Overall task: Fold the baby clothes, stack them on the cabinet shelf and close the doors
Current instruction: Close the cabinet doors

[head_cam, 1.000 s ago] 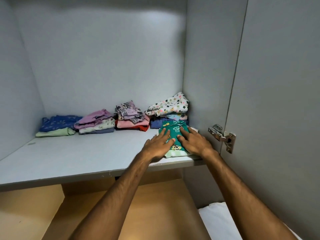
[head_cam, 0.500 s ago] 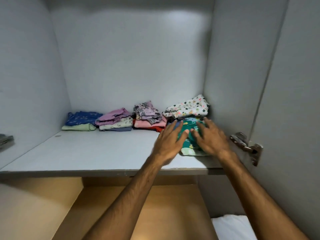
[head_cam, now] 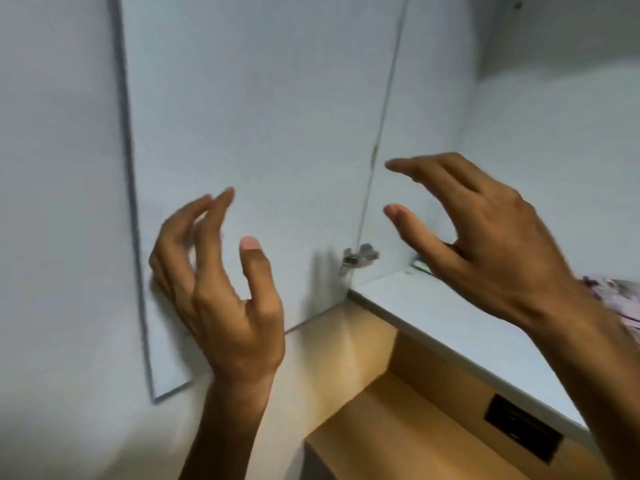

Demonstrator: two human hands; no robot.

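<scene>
both hands (head_cam: 221, 299) (head_cam: 485, 233) left clothes, now empty.

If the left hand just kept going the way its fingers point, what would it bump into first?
Most likely the open cabinet door: the left hand reaches up toward its inner face, empty, nothing between. Depth is hard to judge.

We see only a sliver of the folded clothes (head_cam: 620, 296) at the right edge, a pale purple patterned bundle cut off by the frame and partly covered by the right hand (head_cam: 485, 230). Behind that hand's thumb a small blue and yellow-green scrap (head_cam: 420, 265) peeks out, perhaps another garment; we cannot tell. The hinge (head_cam: 358, 259) on the left door (head_cam: 259, 133) is smeared by motion blur, its parts unreadable. The left hand (head_cam: 221, 289) has blurred fingers (head_cam: 188, 220), and its far fingertips hide behind the nearer ones. The dark rectangle (head_cam: 523, 433) on the wooden panel below the shelf (head_cam: 450, 317) is too blurred to identify.
</scene>
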